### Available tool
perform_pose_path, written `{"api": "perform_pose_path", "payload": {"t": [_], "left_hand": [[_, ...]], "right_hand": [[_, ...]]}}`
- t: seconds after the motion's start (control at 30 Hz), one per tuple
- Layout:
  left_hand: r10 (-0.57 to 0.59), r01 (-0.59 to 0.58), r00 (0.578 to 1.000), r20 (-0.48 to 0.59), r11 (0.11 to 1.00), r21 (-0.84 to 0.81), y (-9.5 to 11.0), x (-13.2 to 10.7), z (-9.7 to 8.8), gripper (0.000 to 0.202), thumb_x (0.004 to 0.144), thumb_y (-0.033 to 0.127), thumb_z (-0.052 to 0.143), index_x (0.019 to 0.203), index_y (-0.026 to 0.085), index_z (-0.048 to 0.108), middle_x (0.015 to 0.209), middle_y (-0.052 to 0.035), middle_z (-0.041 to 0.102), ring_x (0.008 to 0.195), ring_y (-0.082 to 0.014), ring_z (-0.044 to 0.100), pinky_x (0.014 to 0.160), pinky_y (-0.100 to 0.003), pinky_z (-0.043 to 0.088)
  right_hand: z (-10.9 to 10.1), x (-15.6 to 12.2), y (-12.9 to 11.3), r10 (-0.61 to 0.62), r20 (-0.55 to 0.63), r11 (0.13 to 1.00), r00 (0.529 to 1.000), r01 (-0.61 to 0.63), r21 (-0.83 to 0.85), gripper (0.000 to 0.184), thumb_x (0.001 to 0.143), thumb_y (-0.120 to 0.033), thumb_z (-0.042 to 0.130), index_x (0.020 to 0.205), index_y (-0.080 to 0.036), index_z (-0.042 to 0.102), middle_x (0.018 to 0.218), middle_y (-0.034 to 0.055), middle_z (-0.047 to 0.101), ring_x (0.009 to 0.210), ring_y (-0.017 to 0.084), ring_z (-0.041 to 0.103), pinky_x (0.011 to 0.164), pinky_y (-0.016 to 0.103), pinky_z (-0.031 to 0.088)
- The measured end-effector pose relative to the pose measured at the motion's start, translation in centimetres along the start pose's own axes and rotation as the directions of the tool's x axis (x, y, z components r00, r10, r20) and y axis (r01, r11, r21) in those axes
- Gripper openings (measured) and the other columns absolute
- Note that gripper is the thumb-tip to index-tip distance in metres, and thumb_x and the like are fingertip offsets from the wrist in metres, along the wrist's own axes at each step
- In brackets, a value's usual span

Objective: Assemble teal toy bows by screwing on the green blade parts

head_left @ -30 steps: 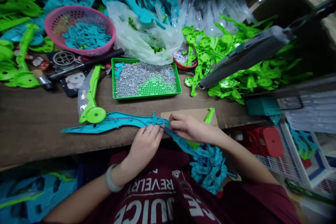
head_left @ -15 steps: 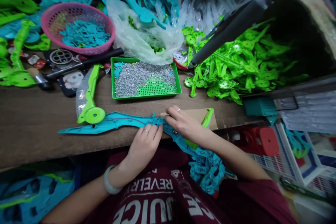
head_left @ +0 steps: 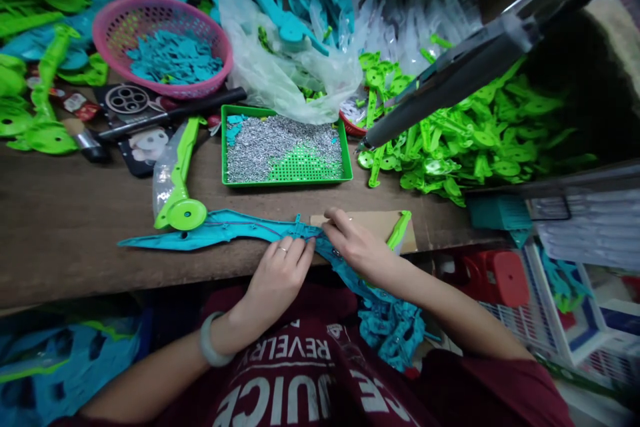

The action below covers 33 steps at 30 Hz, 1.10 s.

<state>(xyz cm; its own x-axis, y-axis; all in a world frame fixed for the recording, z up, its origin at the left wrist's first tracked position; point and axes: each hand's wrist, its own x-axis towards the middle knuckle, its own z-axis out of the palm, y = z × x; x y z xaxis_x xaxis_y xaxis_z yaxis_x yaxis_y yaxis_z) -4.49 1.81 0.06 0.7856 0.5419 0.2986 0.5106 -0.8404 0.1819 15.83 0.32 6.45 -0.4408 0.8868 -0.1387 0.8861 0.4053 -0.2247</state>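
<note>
A long blue plastic bow-shaped shell [head_left: 240, 230] lies along the front edge of the table, hollow side up, with a thin dark cord running inside it. My left hand [head_left: 280, 273] grips its near edge around the middle, fingertips at the inner channel. Just to the right, my right hand [head_left: 357, 243] is closed in a pinch over the shell; its fingers hide what they hold. A green arm with a clear blade [head_left: 177, 180] joins the shell's left part. At the right, another green arm [head_left: 399, 230] rests over a piece of cardboard [head_left: 373, 219].
Beyond the shell stands a green tray [head_left: 287, 183] of small screws. A pink basket [head_left: 107, 57] holds blue pieces. A grey power screwdriver [head_left: 450, 83] hangs at upper right, above piled green parts [head_left: 470, 140]. A hammer [head_left: 90, 143] lies left. Blue parts [head_left: 390, 330] are heaped below the table edge.
The view has shifted slightly, so everything sits a little further right. The fingers of my right hand have lifted and shifted slightly over the shell; my left hand keeps its place on it.
</note>
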Motion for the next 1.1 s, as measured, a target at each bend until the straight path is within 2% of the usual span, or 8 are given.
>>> {"api": "perform_pose_path", "payload": {"t": [0.1, 0.2, 0.37, 0.53, 0.67, 0.77, 0.97, 1.1], "left_hand": [[-0.047, 0.046, 0.998, -0.034, 0.999, -0.027, 0.1, -0.1, 0.3, 0.032, 0.096, 0.008, 0.048, 0.123, 0.006, 0.064, 0.096, -0.0122, 0.064, 0.085, -0.0255, 0.060, 0.074, -0.038, 0.051], [-0.100, 0.091, 0.988, -0.119, 0.993, -0.078, 0.1, -0.4, 0.7, 0.025, 0.097, 0.012, 0.052, 0.115, 0.005, 0.066, 0.107, -0.0168, 0.065, 0.090, -0.0255, 0.061, 0.077, -0.038, 0.053], [-0.106, 0.079, 0.977, -0.185, 0.986, -0.147, 0.0, -0.7, 1.0, 0.019, 0.097, 0.014, 0.056, 0.108, 0.004, 0.068, 0.103, -0.0162, 0.068, 0.088, -0.0241, 0.063, 0.078, -0.037, 0.055], [-0.024, -0.005, 0.965, -0.262, 0.994, -0.111, -0.2, -0.7, 1.0, 0.017, 0.095, 0.011, 0.057, 0.107, 0.009, 0.070, 0.101, -0.0128, 0.073, 0.093, -0.0240, 0.066, 0.083, -0.038, 0.053], [-0.053, 0.024, 0.940, -0.336, 0.996, -0.089, 0.0, -1.0, 1.2, 0.013, 0.093, 0.011, 0.063, 0.103, 0.012, 0.071, 0.098, -0.0080, 0.076, 0.090, -0.0216, 0.068, 0.083, -0.037, 0.050], [-0.091, 0.053, 0.934, -0.347, 0.992, -0.117, 0.1, -1.4, 1.5, 0.010, 0.090, 0.011, 0.066, 0.100, 0.011, 0.069, 0.099, -0.0082, 0.077, 0.091, -0.0224, 0.067, 0.084, -0.038, 0.051], [-0.057, 0.008, 0.956, -0.287, 0.986, -0.169, 0.0, -1.6, 1.7, 0.021, 0.094, 0.008, 0.057, 0.113, 0.011, 0.066, 0.100, -0.0126, 0.072, 0.097, -0.0249, 0.064, 0.087, -0.040, 0.054], [-0.042, 0.010, 0.967, -0.251, 0.992, -0.126, 0.0, -1.3, 1.3, 0.027, 0.095, 0.008, 0.052, 0.119, 0.009, 0.065, 0.099, -0.0132, 0.071, 0.095, -0.0252, 0.063, 0.084, -0.040, 0.054]], "right_hand": [[0.7, 0.4, -0.3, -0.073, -0.037, 0.965, 0.997, 0.061, -0.255, 0.023, 0.097, -0.007, 0.039, 0.103, -0.012, 0.061, 0.123, 0.0192, 0.055, 0.098, 0.026, 0.055, 0.073, 0.037, 0.052], [1.2, 0.7, -0.1, -0.090, -0.055, 0.956, 0.994, 0.071, -0.284, 0.023, 0.097, -0.007, 0.040, 0.093, -0.012, 0.062, 0.110, 0.0186, 0.058, 0.095, 0.028, 0.053, 0.068, 0.038, 0.051], [1.8, 0.5, 0.6, 0.082, -0.093, 0.996, 0.992, -0.079, 0.034, 0.020, 0.100, -0.011, 0.041, 0.097, -0.014, 0.060, 0.107, 0.0135, 0.055, 0.086, 0.020, 0.055, 0.072, 0.033, 0.053], [2.5, 0.3, 1.1, 0.124, -0.160, 0.966, 0.979, -0.082, 0.246, 0.020, 0.101, -0.015, 0.043, 0.101, -0.017, 0.063, 0.098, 0.0093, 0.058, 0.086, 0.019, 0.058, 0.075, 0.033, 0.052], [3.4, 0.9, 0.8, 0.205, -0.306, 0.888, 0.930, -0.046, 0.457, 0.015, 0.099, -0.019, 0.052, 0.090, -0.019, 0.064, 0.093, 0.0072, 0.064, 0.087, 0.018, 0.062, 0.076, 0.032, 0.051], [4.1, 1.4, 0.5, 0.258, -0.326, 0.804, 0.909, -0.015, 0.595, 0.012, 0.095, -0.018, 0.060, 0.085, -0.019, 0.065, 0.090, 0.0050, 0.069, 0.089, 0.017, 0.064, 0.082, 0.034, 0.050], [4.7, 1.7, 0.1, 0.355, -0.299, 0.708, 0.886, -0.046, 0.705, 0.009, 0.090, -0.019, 0.067, 0.082, -0.020, 0.068, 0.085, 0.0035, 0.070, 0.087, 0.018, 0.064, 0.083, 0.037, 0.049], [4.5, 1.5, -0.4, 0.354, -0.309, 0.735, 0.883, -0.058, 0.675, 0.010, 0.091, -0.021, 0.066, 0.082, -0.021, 0.067, 0.084, 0.0034, 0.069, 0.085, 0.018, 0.063, 0.081, 0.037, 0.049]]}}
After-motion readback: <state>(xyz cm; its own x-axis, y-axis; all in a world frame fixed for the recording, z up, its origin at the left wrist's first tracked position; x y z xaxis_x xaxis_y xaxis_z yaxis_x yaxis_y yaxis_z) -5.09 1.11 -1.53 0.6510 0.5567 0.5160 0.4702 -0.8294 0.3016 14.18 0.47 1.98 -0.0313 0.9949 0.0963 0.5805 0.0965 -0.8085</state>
